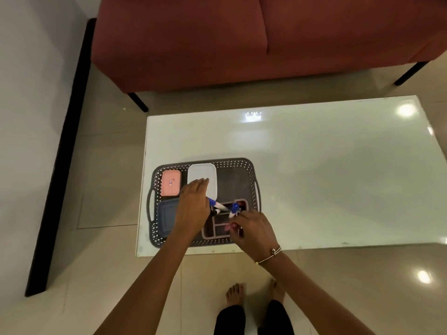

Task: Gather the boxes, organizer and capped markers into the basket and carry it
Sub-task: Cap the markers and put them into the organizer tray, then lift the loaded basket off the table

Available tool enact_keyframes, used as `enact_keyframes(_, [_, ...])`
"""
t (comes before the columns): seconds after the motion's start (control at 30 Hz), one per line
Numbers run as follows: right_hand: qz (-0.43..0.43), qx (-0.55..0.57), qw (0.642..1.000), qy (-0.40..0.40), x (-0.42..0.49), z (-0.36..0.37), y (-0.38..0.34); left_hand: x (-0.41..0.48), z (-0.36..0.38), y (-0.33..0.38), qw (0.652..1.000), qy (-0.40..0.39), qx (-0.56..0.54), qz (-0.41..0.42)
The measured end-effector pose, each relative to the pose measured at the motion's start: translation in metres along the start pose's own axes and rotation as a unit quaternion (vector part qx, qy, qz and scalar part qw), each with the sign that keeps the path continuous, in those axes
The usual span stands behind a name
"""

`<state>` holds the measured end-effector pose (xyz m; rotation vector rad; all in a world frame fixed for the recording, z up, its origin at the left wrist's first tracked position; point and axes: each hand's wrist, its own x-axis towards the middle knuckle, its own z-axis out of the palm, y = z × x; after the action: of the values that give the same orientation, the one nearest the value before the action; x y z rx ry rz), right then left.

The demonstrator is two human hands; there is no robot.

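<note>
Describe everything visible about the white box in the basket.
The white box is a rounded rectangular container with a plain, smooth lid, plastic by its look, shut and lying flat. It sits in the far middle of the dark lattice basket, right of the pink box. The left hand covers its near edge; contact is likely, not certain.

This was a home living room, and the furniture gave it away. At twelve o'clock stood a rust-red fabric sofa (242, 39) on thin black metal legs. Just in front of it sat a low white glossy coffee table (314, 177), its top catching ceiling lights. Glossy beige floor tiles (108, 177) spread underneath, with a black skirting strip (60, 165) along the pale wall at nine o'clock. Bare feet (235, 293) showed at six o'clock, standing on the tiles.
</note>
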<state>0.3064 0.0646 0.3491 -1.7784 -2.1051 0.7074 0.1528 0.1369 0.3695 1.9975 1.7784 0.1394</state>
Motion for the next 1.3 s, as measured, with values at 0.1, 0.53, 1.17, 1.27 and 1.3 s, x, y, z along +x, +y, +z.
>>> enact_keyframes(0.1, [0.016,-0.067,0.997,-0.031,-0.006,0.023,-0.004,-0.013,0.0,-0.013,1.0,0.0,-0.008,-0.005])
enact_keyframes(0.53, [0.068,-0.109,0.992,0.012,0.017,0.021,0.01,-0.023,0.021,-0.015,0.994,0.016,0.095,0.049])
enact_keyframes(1.17, [-0.006,-0.202,0.955,0.22,0.142,-0.237,-0.1,0.049,-0.234,0.113,0.946,0.271,0.102,0.143])
enact_keyframes(1.27, [-0.029,-0.218,0.937,0.273,0.156,-0.318,-0.141,0.048,-0.311,0.144,0.925,0.328,0.109,0.155])
enact_keyframes(1.3, [-0.034,-0.221,0.931,0.287,0.159,-0.341,-0.153,0.048,-0.332,0.153,0.92,0.341,0.11,0.159])
